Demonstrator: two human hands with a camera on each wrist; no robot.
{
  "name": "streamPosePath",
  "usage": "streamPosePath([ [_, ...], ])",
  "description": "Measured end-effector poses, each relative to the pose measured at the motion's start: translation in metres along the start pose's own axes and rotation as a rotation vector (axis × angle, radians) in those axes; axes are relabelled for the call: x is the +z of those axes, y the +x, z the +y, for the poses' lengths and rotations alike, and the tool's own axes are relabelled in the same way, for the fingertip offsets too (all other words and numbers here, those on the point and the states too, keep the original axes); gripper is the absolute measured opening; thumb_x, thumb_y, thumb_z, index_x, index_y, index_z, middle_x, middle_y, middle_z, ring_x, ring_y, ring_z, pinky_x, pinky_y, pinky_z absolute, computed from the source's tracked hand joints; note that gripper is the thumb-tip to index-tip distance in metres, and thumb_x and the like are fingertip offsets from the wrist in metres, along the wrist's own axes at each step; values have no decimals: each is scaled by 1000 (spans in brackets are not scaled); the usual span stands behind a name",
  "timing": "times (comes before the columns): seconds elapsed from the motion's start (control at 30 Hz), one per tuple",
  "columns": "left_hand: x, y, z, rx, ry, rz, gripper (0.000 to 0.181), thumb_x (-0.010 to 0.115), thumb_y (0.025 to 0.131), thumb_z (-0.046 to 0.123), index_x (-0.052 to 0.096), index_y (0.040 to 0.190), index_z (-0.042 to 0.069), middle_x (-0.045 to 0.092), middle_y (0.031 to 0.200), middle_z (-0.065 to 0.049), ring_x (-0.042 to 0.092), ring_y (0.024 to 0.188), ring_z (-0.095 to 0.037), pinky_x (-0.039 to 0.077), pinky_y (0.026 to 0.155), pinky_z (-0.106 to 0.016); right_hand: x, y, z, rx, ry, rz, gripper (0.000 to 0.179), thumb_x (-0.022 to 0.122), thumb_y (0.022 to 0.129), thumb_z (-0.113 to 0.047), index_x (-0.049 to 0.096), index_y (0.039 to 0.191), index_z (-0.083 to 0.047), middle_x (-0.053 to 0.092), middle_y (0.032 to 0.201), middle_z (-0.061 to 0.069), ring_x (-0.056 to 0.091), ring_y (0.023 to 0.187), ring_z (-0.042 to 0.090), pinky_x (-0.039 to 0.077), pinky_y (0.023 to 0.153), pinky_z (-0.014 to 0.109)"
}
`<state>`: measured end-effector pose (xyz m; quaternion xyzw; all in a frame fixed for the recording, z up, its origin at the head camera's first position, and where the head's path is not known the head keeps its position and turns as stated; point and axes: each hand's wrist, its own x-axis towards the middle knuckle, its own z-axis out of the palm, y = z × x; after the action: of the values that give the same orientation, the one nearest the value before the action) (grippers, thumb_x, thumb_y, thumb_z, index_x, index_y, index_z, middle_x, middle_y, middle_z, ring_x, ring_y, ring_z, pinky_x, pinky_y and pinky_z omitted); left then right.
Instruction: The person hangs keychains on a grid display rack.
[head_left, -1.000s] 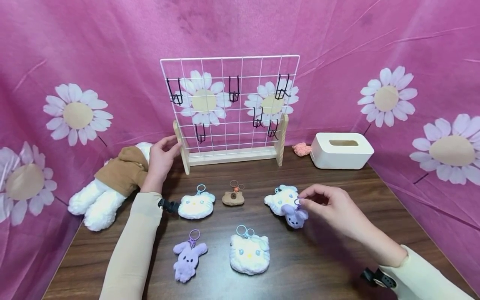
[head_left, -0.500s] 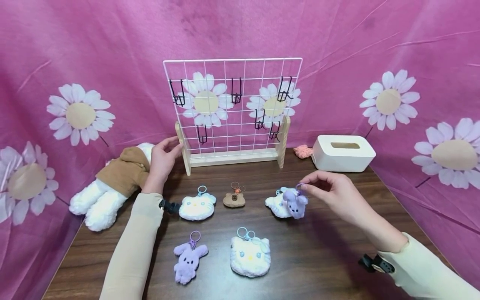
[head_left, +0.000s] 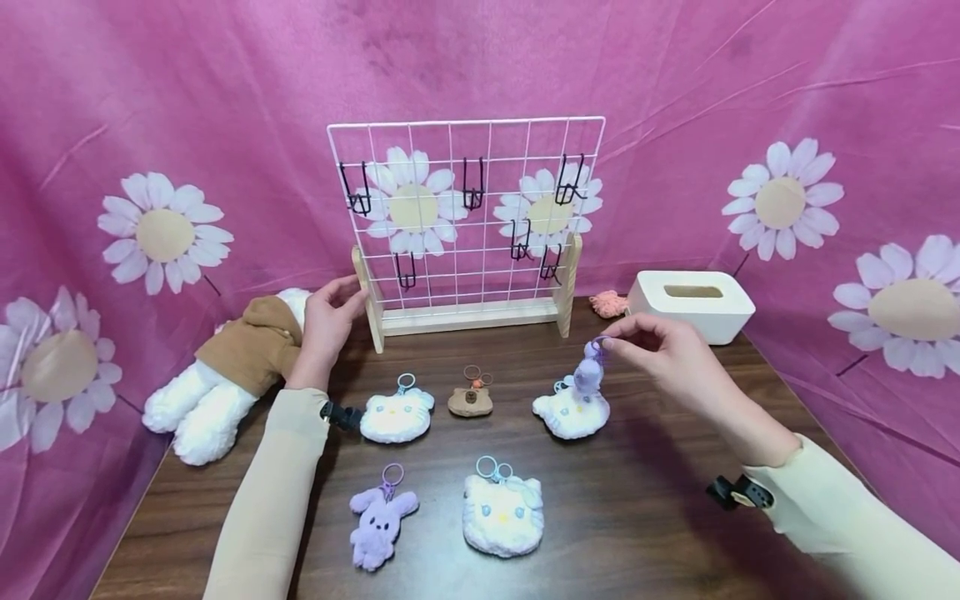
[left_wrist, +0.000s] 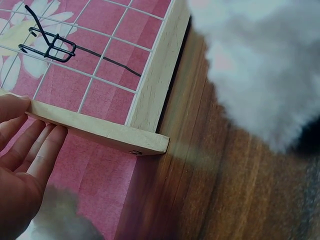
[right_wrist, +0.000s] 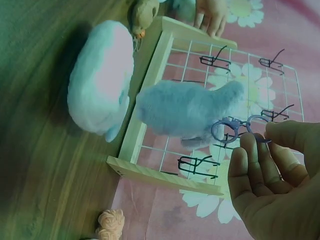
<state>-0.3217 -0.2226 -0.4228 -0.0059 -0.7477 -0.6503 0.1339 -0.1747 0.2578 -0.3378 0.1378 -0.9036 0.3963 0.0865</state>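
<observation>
My right hand [head_left: 667, 354] pinches the purple ring of a plush bunny keychain [right_wrist: 185, 107]. The bunny hangs side-on over a white plush cat keychain [head_left: 570, 415] lying on the table. My left hand [head_left: 327, 321] grips the left wooden upright [left_wrist: 100, 131] of a white wire grid rack [head_left: 468, 275], thumb on one side and fingers on the other. Several black hooks [head_left: 472, 185] sit on the grid, with nothing hung on them. Another purple bunny keychain [head_left: 377, 525], a brown plush keychain [head_left: 470, 402] and two more white cat keychains [head_left: 396, 415] lie on the table.
A large white plush toy in a brown hoodie [head_left: 247, 350] lies at the left. At the back right stands a white tissue box [head_left: 690, 312] beside a small pink plush item [head_left: 607, 303]. Pink flowered cloth [head_left: 675, 83] surrounds the wooden table [head_left: 637, 517].
My right hand has risen, lifting the bunny keychain off the white cat keychain, and the bunny has turned as it hangs. My left hand stays at the rack's upright.
</observation>
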Motion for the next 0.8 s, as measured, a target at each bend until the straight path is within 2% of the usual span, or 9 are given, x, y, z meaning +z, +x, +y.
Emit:
streamPosePath([
  [0.13, 0, 0, 0, 1, 10, 4, 42, 74, 109, 13, 69, 147, -4, 75, 120, -3, 70, 97, 3, 67, 93, -14, 1, 9, 3, 18, 17, 6, 13, 81, 105, -16, 83, 115, -8, 82, 107, 11, 63, 85, 0, 54, 68, 16],
  [0.3, 0, -1, 0, -8, 5, 4, 42, 74, 109, 13, 69, 148, -4, 74, 137, -25, 69, 95, 4, 67, 91, -13, 5, 21, 7, 36, 33, 18, 15, 82, 105, -18, 83, 114, -6, 84, 113, 16, 64, 85, -1, 56, 68, 15],
  [0.4, 0, -2, 1, -13, -3, 0, 43, 73, 109, 12, 68, 149, -5, 70, 144, -32, 69, 94, 5, 65, 88, -10, 8, 29, 9, 46, 36, 22, 17, 82, 105, -20, 84, 114, -7, 83, 122, 16, 65, 94, -6, 56, 72, 11],
  [0.5, 0, -2, 1, -13, -10, -4, 44, 73, 109, 12, 67, 149, -5, 68, 145, -34, 69, 94, 5, 65, 87, -8, 10, 37, 11, 58, 33, 29, 18, 82, 105, -22, 84, 114, -7, 82, 126, 16, 66, 97, -7, 56, 74, 10],
  [0.7, 0, -3, 1, -10, -21, -4, 42, 73, 109, 11, 68, 148, -5, 69, 143, -34, 70, 95, 5, 65, 90, -9, 14, 50, 18, 84, 11, 33, 21, 80, 107, -27, 84, 117, -9, 84, 110, 15, 65, 84, 4, 54, 70, 15],
  [0.8, 0, -2, 1, -13, -18, -2, 42, 73, 109, 11, 68, 148, -5, 71, 141, -30, 70, 95, 4, 65, 89, -9, 16, 56, 22, 91, 10, 36, 21, 78, 108, -26, 83, 117, -8, 85, 112, 15, 65, 85, 4, 55, 70, 16],
])
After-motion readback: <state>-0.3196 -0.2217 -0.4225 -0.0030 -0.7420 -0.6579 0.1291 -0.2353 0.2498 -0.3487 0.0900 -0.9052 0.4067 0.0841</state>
